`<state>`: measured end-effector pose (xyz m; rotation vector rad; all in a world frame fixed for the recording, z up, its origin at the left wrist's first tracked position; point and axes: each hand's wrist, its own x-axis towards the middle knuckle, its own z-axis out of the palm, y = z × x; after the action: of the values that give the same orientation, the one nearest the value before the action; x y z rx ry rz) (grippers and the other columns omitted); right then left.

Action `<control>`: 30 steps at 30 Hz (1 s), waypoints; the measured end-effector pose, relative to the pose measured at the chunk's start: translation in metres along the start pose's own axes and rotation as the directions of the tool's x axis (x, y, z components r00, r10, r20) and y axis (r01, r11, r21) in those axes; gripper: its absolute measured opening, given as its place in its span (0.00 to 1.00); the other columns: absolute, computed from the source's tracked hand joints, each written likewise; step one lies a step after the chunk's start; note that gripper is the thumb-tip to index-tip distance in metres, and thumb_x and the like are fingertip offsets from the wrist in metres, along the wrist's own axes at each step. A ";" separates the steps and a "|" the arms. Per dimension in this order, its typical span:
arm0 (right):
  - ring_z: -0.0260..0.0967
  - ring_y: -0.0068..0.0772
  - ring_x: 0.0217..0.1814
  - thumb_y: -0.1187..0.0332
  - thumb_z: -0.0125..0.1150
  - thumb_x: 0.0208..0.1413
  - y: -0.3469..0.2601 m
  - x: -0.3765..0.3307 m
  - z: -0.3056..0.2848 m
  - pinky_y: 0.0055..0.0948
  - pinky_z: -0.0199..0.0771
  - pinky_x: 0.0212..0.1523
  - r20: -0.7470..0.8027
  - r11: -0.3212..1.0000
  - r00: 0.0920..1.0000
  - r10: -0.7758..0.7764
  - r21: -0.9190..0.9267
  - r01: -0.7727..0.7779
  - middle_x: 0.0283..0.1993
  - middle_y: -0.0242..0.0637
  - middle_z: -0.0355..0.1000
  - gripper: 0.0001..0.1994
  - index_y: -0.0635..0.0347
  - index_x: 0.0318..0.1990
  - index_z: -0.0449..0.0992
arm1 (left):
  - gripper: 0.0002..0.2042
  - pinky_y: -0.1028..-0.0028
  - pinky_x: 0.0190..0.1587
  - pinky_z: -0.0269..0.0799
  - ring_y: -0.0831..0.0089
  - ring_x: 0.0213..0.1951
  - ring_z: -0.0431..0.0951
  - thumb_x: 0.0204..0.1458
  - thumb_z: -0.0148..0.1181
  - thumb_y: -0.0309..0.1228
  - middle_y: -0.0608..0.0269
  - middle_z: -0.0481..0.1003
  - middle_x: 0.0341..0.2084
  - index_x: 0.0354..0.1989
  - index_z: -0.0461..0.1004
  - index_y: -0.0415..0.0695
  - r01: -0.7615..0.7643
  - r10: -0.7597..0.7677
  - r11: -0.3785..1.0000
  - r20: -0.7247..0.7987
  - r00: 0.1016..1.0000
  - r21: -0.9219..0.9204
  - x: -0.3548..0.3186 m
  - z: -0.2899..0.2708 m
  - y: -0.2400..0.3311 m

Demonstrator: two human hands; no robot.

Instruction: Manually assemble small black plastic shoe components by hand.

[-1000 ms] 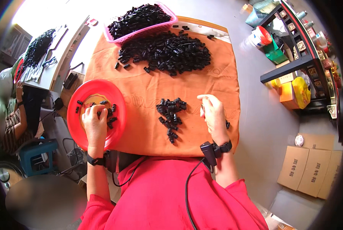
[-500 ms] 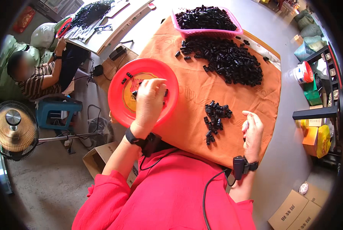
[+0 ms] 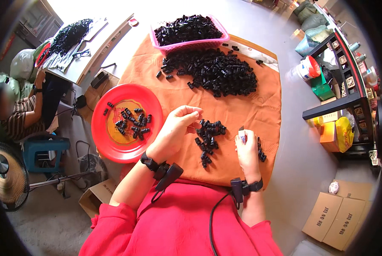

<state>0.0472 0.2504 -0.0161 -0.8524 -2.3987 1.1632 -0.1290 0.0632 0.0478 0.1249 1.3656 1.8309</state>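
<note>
My left hand (image 3: 176, 130) hovers between the red plate (image 3: 100, 143) and a small pile of black plastic parts (image 3: 210, 136). Its fingertips are curled close together at the pile's left edge; anything between them is too small to make out. In my right hand (image 3: 247, 155), right of the pile, is a small knife (image 3: 242, 135) with a dark tip and a white-and-blue body, pinched between thumb and fingers. A short row of black parts (image 3: 261, 150) lies beside that hand. Several loose black parts (image 3: 135, 123) rest on the plate.
A large heap of black parts (image 3: 225, 72) covers the far cloth, before a full pink basket (image 3: 191, 48). The orange cloth (image 3: 178, 91) drapes the table. A person (image 3: 22, 113) sits at a white table on the left, near a fan (image 3: 5, 175). Cardboard boxes (image 3: 336, 217) stand right.
My left hand has left the plate and moved right to the small pile, uncovering the parts on the plate. My right hand has turned, showing the knife. The whole view has shifted.
</note>
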 end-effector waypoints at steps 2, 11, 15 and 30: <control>0.62 0.50 0.41 0.77 0.60 0.55 -0.007 -0.001 0.001 0.44 0.66 0.44 -0.051 1.000 0.999 0.011 -0.019 -0.012 0.38 0.49 0.65 0.10 0.65 0.43 0.68 | 0.09 0.79 0.38 0.69 0.79 0.34 0.74 0.60 0.56 0.30 0.67 0.76 0.36 0.46 0.75 0.42 0.045 -0.048 0.998 -0.045 0.998 -0.051 0.008 0.003 -0.003; 0.67 0.53 0.45 0.70 0.57 0.58 -0.022 0.002 0.011 0.46 0.69 0.47 -0.072 0.907 0.990 -0.121 -0.414 0.081 0.38 0.50 0.70 0.07 0.65 0.38 0.76 | 0.09 0.76 0.36 0.71 0.75 0.34 0.75 0.60 0.54 0.29 0.65 0.75 0.36 0.46 0.74 0.41 -0.098 0.077 0.979 -0.121 0.990 -0.179 0.038 0.010 -0.008; 0.67 0.52 0.45 0.70 0.58 0.57 -0.023 -0.001 0.013 0.44 0.69 0.48 -0.103 0.862 0.976 -0.194 -0.493 0.119 0.38 0.49 0.70 0.08 0.64 0.40 0.75 | 0.09 0.75 0.37 0.70 0.76 0.33 0.75 0.59 0.55 0.27 0.65 0.76 0.36 0.46 0.73 0.41 -0.160 0.107 0.954 -0.214 0.971 -0.251 0.045 0.013 -0.002; 0.70 0.24 0.51 0.58 0.55 0.66 -0.117 -0.030 0.018 0.26 0.74 0.50 0.605 0.789 0.796 -0.025 0.501 -0.356 0.53 0.37 0.69 0.28 0.69 0.64 0.58 | 0.09 0.77 0.31 0.71 0.77 0.29 0.75 0.63 0.51 0.30 0.64 0.72 0.37 0.48 0.70 0.42 -0.513 0.385 0.850 -0.523 0.760 -0.121 0.063 0.022 0.003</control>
<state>0.0173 0.1639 0.0643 -0.5467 -2.1179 2.3927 -0.1603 0.1208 0.0352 -0.1695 1.4989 2.5704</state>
